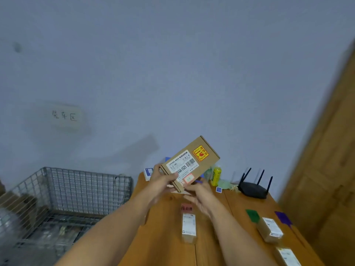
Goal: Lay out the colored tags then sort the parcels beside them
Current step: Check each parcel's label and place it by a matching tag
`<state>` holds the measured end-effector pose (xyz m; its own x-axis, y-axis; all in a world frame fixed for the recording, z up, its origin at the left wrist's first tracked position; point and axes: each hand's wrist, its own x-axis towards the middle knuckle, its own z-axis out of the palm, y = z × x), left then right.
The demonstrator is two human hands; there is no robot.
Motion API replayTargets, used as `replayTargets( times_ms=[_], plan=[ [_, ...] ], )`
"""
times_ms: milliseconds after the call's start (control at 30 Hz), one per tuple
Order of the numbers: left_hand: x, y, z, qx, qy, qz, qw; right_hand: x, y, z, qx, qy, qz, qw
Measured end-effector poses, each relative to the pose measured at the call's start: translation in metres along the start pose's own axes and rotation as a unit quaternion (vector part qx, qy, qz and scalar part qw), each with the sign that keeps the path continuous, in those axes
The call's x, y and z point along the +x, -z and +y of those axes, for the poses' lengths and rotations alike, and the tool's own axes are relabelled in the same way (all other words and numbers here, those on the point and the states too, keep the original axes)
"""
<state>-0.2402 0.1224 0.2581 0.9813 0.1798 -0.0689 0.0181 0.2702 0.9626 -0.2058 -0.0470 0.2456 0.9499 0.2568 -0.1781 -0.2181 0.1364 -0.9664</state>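
Both hands hold one cardboard parcel [192, 162] up above the wooden table [165, 237], tilted, its far end higher. The left hand [163, 181] grips the near end, thumb laid over the white label. The right hand [199, 192] is at the lower corner and blurred; its fingers seem curled under the box. The label reads "12V4A 48W" and, in large type partly behind the thumb, "V4A-5525", with a barcode. Beyond the hands on the box sits a yellow and red sticker [200, 153], its print too small to read.

Just below the right hand lies a red tag [186, 208] with illegible dark writing, and a second parcel [189, 227] touches its near edge. Well right of the right hand are a green tag [252, 215] with a third parcel [269, 229] beside it, and a purple tag [283, 217]. A fourth parcel [287, 256] is cut off by the bottom edge. Left of the left hand, a wall note [65, 116] bears three handwritten Chinese characters.
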Motion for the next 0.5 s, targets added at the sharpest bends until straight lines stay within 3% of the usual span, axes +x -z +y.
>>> replayTargets(
  times_ms=[267,500],
  plan=[
    [0.009,-0.015,0.028,0.103,-0.019,-0.099,0.990,-0.032,0.093,-0.050,0.084,0.102,0.131,0.982],
    [0.008,-0.077,0.007,0.093,-0.016,-0.116,0.989,-0.068,0.171,-0.056,0.052,0.104,0.151,0.982]
  ],
)
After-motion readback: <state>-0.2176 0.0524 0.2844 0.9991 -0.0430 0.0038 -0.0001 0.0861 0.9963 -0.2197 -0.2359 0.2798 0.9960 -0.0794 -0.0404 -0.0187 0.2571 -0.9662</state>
